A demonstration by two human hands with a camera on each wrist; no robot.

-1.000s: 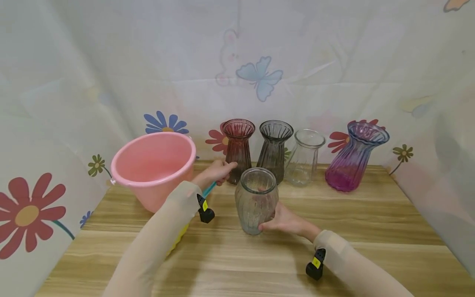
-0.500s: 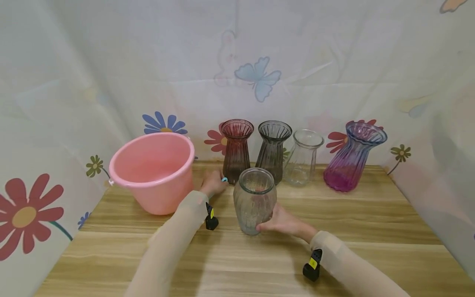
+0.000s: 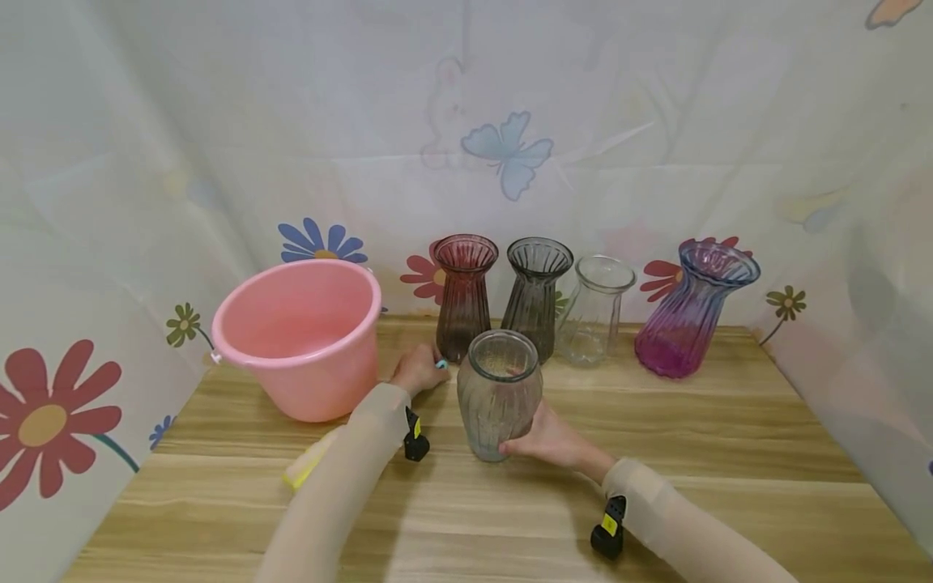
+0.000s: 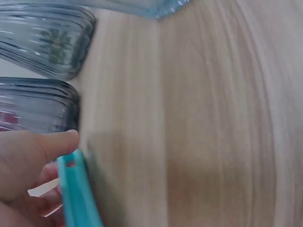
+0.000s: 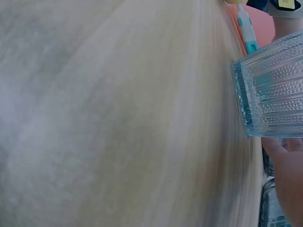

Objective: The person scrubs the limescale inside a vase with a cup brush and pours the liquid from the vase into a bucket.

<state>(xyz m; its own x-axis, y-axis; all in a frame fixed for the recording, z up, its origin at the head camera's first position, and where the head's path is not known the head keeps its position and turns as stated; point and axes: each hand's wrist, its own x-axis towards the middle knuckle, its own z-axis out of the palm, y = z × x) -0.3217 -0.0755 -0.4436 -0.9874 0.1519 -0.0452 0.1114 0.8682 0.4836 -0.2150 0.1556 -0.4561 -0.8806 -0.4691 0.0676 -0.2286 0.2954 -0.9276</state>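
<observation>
My right hand holds a clear ribbed glass vase low on its side, with the mouth up. In the right wrist view, the textured lower part of this vase shows above the hand. My left hand is close over the table, between the bucket and the red vase. It has its fingers about the teal handle of a long-handled sponge brush, its thumb at the handle's end. The brush's pale yellow sponge head shows beside the left sleeve, which hides the middle part.
A pink bucket stands left on the wooden table. Along the back are a red-to-grey vase, a grey vase, a clear vase and a purple-blue vase. A flower-print curtain hangs behind.
My left hand has turned and come down toward the table with the sponge brush, and the sponge head shows more from behind the sleeve. My right hand and its vase have hardly moved.
</observation>
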